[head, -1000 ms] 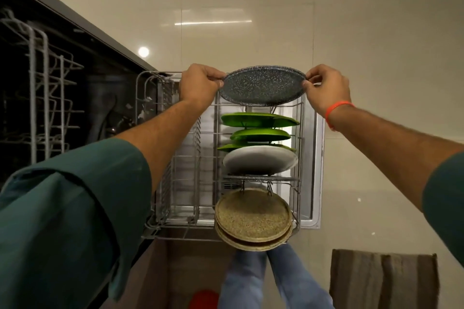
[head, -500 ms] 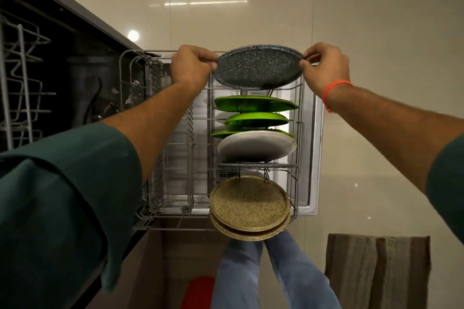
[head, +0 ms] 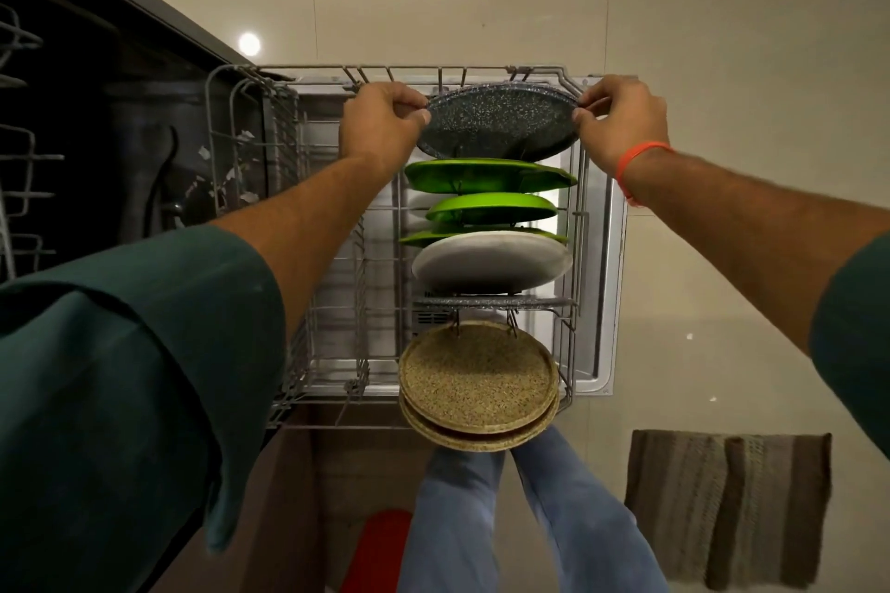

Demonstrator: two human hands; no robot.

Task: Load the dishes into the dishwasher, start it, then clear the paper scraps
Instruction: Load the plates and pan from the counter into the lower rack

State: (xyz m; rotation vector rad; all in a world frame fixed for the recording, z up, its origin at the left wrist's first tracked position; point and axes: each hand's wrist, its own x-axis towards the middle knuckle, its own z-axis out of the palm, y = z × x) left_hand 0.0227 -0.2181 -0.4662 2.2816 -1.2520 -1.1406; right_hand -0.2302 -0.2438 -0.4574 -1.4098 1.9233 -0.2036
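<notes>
Both hands hold the dark speckled plate by opposite rims: left hand with fingers curled over its left edge, right hand pinching the right edge. The plate stands at the far end of the pulled-out dishwasher rack, behind green plates, a white plate and tan speckled plates. Striped mat on floor, right.

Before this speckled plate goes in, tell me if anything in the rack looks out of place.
Paper scraps are caught among the tines on the left of the rack, where no dishes sit. The two tan plates at the near end overhang the rack's edge. The green plates and white plate look properly slotted.
</notes>
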